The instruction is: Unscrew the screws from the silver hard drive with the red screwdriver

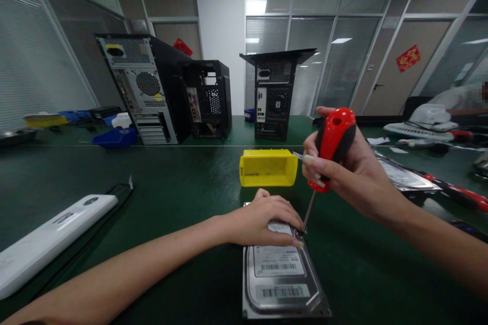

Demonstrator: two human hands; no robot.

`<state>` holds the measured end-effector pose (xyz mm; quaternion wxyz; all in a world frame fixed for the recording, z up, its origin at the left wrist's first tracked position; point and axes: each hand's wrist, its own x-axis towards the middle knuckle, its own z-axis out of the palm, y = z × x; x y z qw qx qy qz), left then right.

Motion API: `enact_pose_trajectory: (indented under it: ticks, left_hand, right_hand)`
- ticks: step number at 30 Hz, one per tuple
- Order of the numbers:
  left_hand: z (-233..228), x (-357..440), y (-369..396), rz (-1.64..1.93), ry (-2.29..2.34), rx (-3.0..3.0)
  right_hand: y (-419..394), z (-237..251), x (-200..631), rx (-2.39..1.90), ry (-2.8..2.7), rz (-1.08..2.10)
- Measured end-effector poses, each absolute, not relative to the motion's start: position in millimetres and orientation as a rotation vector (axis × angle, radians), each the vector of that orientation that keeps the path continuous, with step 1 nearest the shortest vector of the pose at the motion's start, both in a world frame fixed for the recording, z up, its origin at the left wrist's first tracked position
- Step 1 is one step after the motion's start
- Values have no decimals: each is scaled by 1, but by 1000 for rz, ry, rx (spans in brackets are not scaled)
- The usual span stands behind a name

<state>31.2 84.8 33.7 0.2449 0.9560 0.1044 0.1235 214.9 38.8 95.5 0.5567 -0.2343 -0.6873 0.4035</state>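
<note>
A silver hard drive [280,282] with white barcode labels lies flat on the green table near the front. Across its far half lies my left hand [269,221], its fingers and thumb pressing and steadying it, so that part of the drive is hidden. My right hand [343,172] is closed around the red and black handle of a screwdriver [337,132]. The screwdriver is tilted, its metal shaft pointing down to the drive's right edge, close to my left fingertips. Whatever sits under the tip is too small to make out.
Just beyond the drive stands a yellow bin [269,170]. Several computer cases line the back, including a black tower [274,94]. At left lies a white power strip [57,238] with a black cord. Another drive [406,172] and red-handled tools [457,193] lie right. A person sits at far right.
</note>
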Motion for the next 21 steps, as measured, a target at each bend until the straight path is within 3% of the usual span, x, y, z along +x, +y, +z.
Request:
enact_pose_trajectory:
  ticks: [21]
  left_hand:
    - [35, 31, 85, 334, 267, 2612]
  right_hand:
    - [37, 98, 212, -588, -1608, 944]
